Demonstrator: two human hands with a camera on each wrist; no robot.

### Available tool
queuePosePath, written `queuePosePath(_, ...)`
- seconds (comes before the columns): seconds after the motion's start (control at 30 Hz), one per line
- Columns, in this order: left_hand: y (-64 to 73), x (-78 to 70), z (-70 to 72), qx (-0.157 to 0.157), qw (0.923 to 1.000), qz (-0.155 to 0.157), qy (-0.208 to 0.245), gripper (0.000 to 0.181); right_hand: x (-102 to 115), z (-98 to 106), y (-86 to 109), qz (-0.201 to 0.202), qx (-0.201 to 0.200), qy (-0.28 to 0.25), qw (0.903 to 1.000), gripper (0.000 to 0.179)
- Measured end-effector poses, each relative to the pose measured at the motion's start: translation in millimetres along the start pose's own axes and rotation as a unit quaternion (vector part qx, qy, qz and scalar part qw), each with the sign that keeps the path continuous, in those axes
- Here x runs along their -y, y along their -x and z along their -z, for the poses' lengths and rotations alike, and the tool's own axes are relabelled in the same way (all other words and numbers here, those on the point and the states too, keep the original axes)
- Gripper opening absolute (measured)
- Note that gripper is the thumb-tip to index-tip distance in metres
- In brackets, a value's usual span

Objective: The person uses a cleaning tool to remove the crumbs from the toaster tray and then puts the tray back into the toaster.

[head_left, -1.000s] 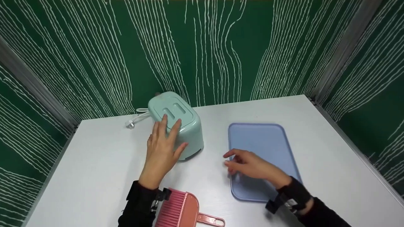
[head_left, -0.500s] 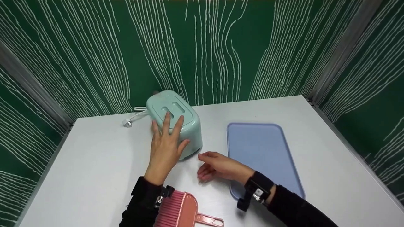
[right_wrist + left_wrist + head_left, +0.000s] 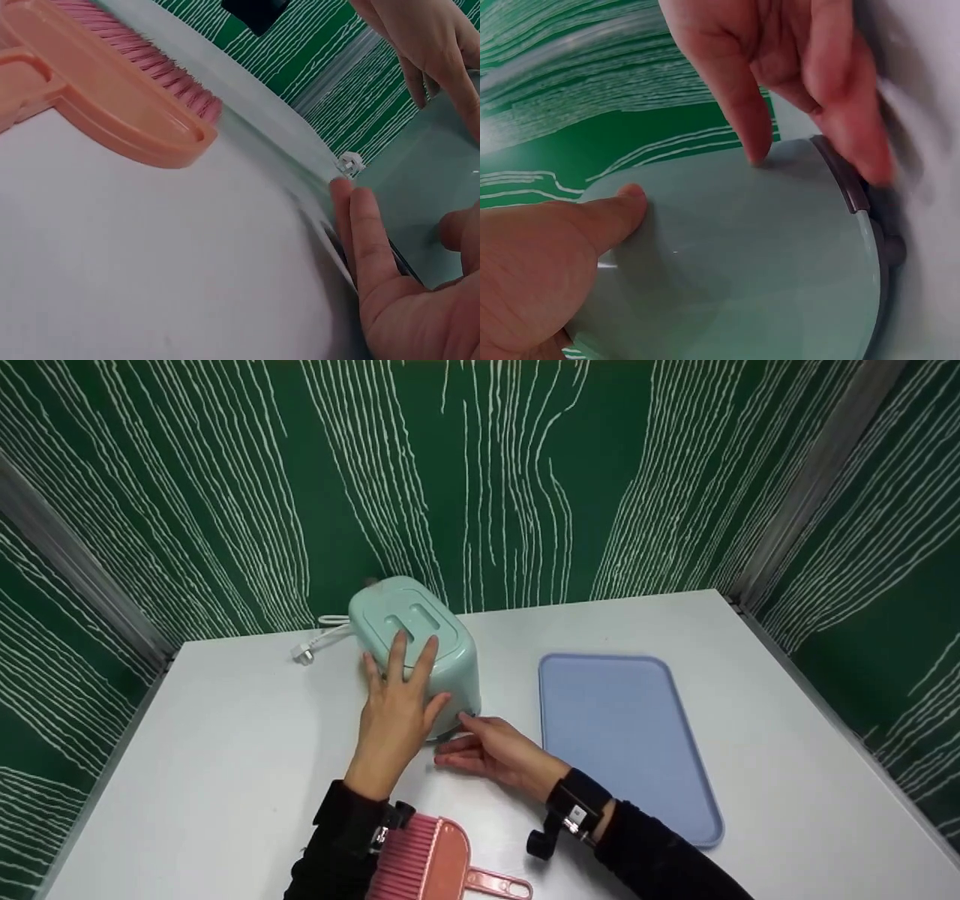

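Observation:
A mint-green toaster [image 3: 466, 675] with a lid over its top stands near the back of the table, left of middle. My left hand [image 3: 394, 724] rests on its near end with fingers spread over the lid; in the left wrist view that thumb [image 3: 619, 221] lies on the smooth end face. Low at the toaster's near right corner is my right hand [image 3: 510, 757], its thumb touching the end face just above the dark base edge [image 3: 841, 176]. The right fingers [image 3: 367, 225] are extended beside the base, close to the table. Whether they reach beneath it cannot be made out.
A white plug [image 3: 302, 652] and cord lie left of the toaster. To the right is a blue tray [image 3: 615, 720]. A pink-bristled, orange brush [image 3: 446, 859] lies at the front, partly behind my left wrist. Green walls with white lines surround the white table [image 3: 217, 780].
My right hand has moved left from above the tray to the toaster's lower near corner. The left hand stays on the toaster, its fingers shifted slightly. The toaster looks unmoved on the table.

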State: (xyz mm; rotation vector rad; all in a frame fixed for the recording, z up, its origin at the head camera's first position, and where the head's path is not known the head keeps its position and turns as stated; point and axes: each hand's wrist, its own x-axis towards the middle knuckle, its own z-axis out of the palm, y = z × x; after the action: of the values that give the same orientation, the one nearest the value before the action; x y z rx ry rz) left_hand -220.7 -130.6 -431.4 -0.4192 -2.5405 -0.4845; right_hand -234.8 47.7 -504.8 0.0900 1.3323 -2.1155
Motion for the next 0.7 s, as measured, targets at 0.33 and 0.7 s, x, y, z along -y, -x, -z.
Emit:
queuePosePath(0.33,0.3,0.3,0.7,0.004,1.0000,-0.003,-0.001,0.075,-7.7,-5.6,-5.8,0.045,-0.030,-0.067,0.9963,0.026)
queuePosePath(0.7,0.8,2.5,-0.5,-0.007,0.9997,-0.023,0.004,0.075,-9.8,-4.6,-9.9,0.048,-0.044,-0.012,0.9978,0.021)
